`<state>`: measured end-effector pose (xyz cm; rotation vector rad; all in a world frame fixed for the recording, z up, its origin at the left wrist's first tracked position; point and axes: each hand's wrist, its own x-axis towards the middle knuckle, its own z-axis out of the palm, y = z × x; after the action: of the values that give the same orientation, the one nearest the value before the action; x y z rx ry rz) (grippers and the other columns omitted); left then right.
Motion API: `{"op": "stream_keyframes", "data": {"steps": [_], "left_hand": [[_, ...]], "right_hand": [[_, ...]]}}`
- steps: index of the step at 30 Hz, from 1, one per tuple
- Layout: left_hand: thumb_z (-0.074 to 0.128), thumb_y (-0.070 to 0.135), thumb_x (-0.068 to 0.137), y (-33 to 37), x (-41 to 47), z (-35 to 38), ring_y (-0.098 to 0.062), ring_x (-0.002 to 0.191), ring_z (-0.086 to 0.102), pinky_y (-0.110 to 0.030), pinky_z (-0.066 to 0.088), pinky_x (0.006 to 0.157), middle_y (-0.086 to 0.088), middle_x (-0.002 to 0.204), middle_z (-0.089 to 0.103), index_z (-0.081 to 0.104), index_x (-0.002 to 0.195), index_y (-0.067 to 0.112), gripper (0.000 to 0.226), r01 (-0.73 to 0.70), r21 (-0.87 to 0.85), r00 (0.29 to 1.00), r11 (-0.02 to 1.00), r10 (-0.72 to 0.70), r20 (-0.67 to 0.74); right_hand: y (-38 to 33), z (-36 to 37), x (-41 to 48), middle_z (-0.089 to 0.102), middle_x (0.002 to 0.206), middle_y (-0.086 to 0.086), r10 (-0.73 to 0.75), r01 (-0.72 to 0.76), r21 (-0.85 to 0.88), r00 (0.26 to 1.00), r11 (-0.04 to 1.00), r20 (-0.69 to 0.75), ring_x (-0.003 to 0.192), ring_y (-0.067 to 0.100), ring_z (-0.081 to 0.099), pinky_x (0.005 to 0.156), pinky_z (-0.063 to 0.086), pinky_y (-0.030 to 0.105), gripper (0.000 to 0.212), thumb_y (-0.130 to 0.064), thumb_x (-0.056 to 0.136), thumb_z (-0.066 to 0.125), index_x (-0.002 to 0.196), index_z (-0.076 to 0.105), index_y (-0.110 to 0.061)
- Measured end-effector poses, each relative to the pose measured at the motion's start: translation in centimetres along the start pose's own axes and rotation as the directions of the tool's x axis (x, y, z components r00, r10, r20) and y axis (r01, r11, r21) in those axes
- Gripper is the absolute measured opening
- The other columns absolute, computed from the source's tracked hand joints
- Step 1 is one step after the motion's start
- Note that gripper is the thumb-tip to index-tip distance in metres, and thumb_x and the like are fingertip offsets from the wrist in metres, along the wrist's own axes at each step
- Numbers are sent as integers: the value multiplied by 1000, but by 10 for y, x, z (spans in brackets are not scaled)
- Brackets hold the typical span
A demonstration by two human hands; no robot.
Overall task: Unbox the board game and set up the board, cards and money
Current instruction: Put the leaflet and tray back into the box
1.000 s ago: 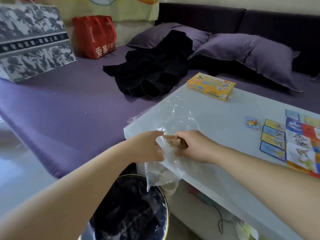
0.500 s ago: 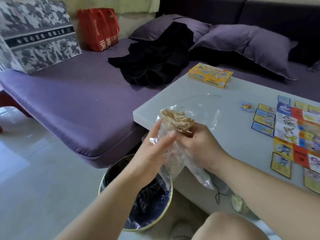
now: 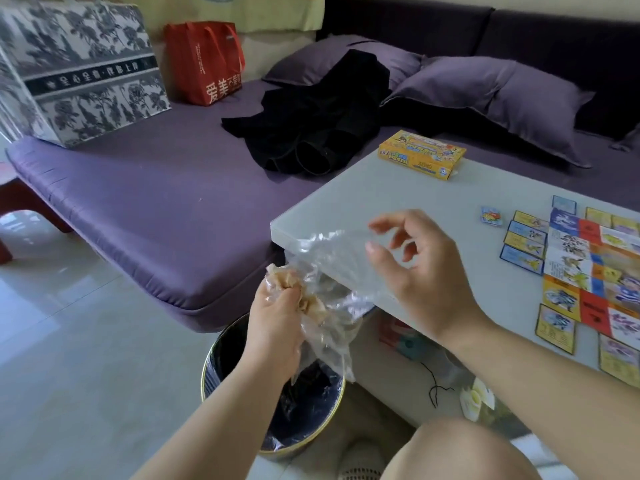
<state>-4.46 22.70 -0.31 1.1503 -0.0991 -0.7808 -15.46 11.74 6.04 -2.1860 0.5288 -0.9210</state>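
- Yellow cardboard game box (image 3: 420, 154) sits at the far edge of the pale white table (image 3: 346, 195), well apart from both hands.
- the colourful folded paper game board (image 3: 588, 271) is laid flat on the right side of the table. Blue and yellow-bordered cards (image 3: 524, 242) are lined up just beside its left edge, and one small loose card (image 3: 490, 214) lies a bit further left.
- left hand (image 3: 273, 323) is clenched round a crumpled tan paper wad (image 3: 284, 278) plus the lower part of a clear plastic bag (image 3: 325, 258). It's held off the table's near corner, right above a round bin with a dark liner (image 3: 227, 344) on the floor.
- right hand (image 3: 426, 268) hovers over that table corner, fingers spread and loosely bent, gripping nothing. The top of the bag lies just under it; honestly can't tell if the fingertips touch the plastic.
- behind the table is a purple sofa (image 3: 156, 188) with a heap of black clothing (image 3: 318, 126), two purple pillows (image 3: 491, 98), a red tote bag (image 3: 207, 60) and a big black-and-white floral bag (image 3: 79, 71).
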Motion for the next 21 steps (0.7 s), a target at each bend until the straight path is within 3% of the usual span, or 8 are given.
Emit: {"op": "stream_keyframes", "data": {"steps": [2, 4, 7, 10, 13, 16, 18, 21], "left_hand": [[44, 4, 95, -1, -2, 0, -29, 67, 65, -50, 56, 67, -13, 80, 66, 63, 87, 21, 27, 14, 106, 999, 994, -19, 49], [42, 14, 101, 0, -3, 3, -22, 59, 66, -35, 55, 51, -8, 71, 67, 60, 92, 16, 20, 25, 83, 995, 996, -33, 91], [37, 34, 101, 8, -4, 5, -20, 61, 67, -27, 51, 47, -8, 71, 66, 60, 102, 5, 36, 171, -74, 972, 983, -155, 177], [37, 37, 91, 14, -6, -2, -27, 68, 66, -33, 51, 58, -12, 81, 68, 65, 95, 6, 42, 314, -122, 921, 941, -272, 279], [32, 41, 94, 15, -5, -10, -28, 79, 60, -38, 45, 66, -13, 94, 64, 62, 105, 12, 43, 276, -115, 901, 954, -215, 376], [46, 41, 93, 10, -6, -22, -17, 116, 51, -37, 42, 96, 4, 126, 53, 61, 105, 45, 19, 3, 393, 948, 920, -127, 292], [61, 45, 85, 5, -8, -30, -10, 127, 37, -26, 33, 102, 13, 140, 24, 39, 101, 69, 37, -265, 751, 937, 605, -22, 348], [73, 35, 77, -6, -14, -38, 7, 99, 57, -5, 42, 80, 18, 126, 30, 19, 122, 68, 78, -374, 736, 912, 565, 82, 401]], "right_hand": [[0, 5, 3, 44, 127, -10, 62, -66, 11, 976, 998, 208, 119, 3, 43, 100, 35, 17, 49, -51, 77, 59, 124, 54, -36], [0, 19, -6, 23, 148, -11, 134, -159, 1, 830, 987, 542, 140, 7, 21, 115, 24, 31, 54, -57, 84, 54, 135, 45, -41], [1, 38, -27, -11, 154, -22, 121, -102, -70, 684, 992, 720, 142, 0, -12, 119, 6, 36, 57, -54, 93, 41, 138, 8, -62], [8, 43, -26, -12, 152, -24, 117, -27, -141, 717, 990, 687, 142, -1, -9, 117, 9, 33, 70, -47, 93, 50, 133, -3, -66], [25, 48, -17, 17, 148, -9, 63, 31, -147, 804, 989, 591, 134, 4, 25, 109, 22, 15, 56, -25, 97, 52, 145, 28, -37], [38, 52, -16, 34, 125, -7, 142, -90, -131, 872, 987, 468, 98, -7, 46, 88, 35, 1, 40, -14, 96, 52, 135, 47, -19], [42, 59, -19, 36, 117, -6, 234, -220, -81, 890, 972, 392, 91, -9, 48, 76, 36, -4, 34, -11, 96, 51, 129, 52, -19], [43, 76, -29, 46, 113, -5, 383, -423, 42, 853, 905, 355, 93, 6, 59, 70, 51, 10, 21, -19, 96, 52, 112, 58, -31]]}}
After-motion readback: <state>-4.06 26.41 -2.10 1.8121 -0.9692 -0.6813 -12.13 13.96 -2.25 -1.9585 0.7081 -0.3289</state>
